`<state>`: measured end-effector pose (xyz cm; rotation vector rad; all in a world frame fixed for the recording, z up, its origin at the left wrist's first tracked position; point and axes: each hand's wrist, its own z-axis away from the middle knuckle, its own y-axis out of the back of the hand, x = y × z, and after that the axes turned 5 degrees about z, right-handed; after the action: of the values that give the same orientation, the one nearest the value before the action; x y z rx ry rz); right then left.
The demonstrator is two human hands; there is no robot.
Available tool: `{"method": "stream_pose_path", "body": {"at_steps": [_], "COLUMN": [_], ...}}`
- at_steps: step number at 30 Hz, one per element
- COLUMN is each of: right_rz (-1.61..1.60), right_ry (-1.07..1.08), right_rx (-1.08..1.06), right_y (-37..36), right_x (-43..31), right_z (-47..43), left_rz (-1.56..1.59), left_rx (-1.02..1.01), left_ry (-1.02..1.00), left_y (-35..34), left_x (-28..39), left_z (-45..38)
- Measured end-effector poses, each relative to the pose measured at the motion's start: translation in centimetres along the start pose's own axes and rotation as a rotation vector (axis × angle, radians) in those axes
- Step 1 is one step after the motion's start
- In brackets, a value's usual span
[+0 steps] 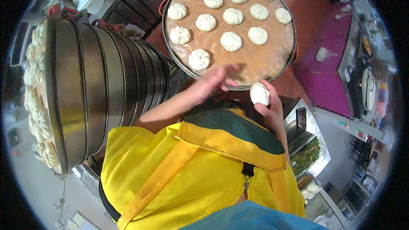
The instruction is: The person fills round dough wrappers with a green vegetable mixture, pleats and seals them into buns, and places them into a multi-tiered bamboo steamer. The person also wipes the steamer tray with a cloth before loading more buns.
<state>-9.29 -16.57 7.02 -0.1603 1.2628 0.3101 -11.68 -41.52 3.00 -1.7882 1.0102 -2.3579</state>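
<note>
My right hand (268,102) holds a pleated steamed bun (259,94) of white dough between thumb and fingers, just off the front edge of the round tray. My left hand (220,78), blurred, hovers over the tray's near rim with its fingers apart and nothing seen in them. The metal-rimmed steamer tray (271,56) has a tan ribbed liner. Several pleated buns lie spaced out over its back and left parts; the nearest to my left hand is a bun (199,59) at the front left.
A tall stack of metal steamer tiers (96,80) rises at the left, buns (38,102) on top. At the right, a metal tray (321,153) holds chopped green filling (308,158), with a phone (301,118) beside it. White tubs (91,1) stand at the upper left.
</note>
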Motion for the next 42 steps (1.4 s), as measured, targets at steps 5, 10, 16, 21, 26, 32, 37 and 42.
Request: {"method": "stream_pose_path", "body": {"at_steps": [5, 10, 16, 21, 26, 32, 37, 42], "right_rz": [-0.053, -0.171, -0.138, -0.112, -0.132, -0.152, -0.168, -0.2], "right_ry": [-0.009, 0.016, 0.049, 0.064, 0.106, 0.127, 0.1, 0.032], "right_rx": [-0.08, -0.128, -0.085, 0.006, 0.006, 0.03, 0.051, 0.202], "right_y": [3.5, 6.3, 9.6, 11.8, 13.0, 12.9, 12.2, 12.2], "right_x": [0.5, 2.7, 5.6, 7.6, 9.9, 10.9, 8.5, 4.2], "right_z": [1.0, 1.9, 3.7, 5.4, 6.2, 6.9, 6.2, 2.3], "left_rz": [-0.013, -0.096, -0.104, -0.092, -0.094, -0.133, -0.135, 0.061], "left_rx": [0.72, 0.685, 0.634, 0.476, 0.344, 0.257, -0.034, 0.028], "left_ry": [-0.195, -0.432, -0.422, -0.458, -0.427, -0.311, -0.076, 0.131], "left_y": [3.6, 4.4, 2.9, 0.9, -1.2, -4.1, -6.0, -6.0], "left_x": [4.1, 7.7, 9.5, 10.3, 10.2, 9.0, 4.9, -0.7], "left_z": [0.7, -1.2, -5.5, -9.4, -12.8, -15.7, -14.9, -10.1]}}
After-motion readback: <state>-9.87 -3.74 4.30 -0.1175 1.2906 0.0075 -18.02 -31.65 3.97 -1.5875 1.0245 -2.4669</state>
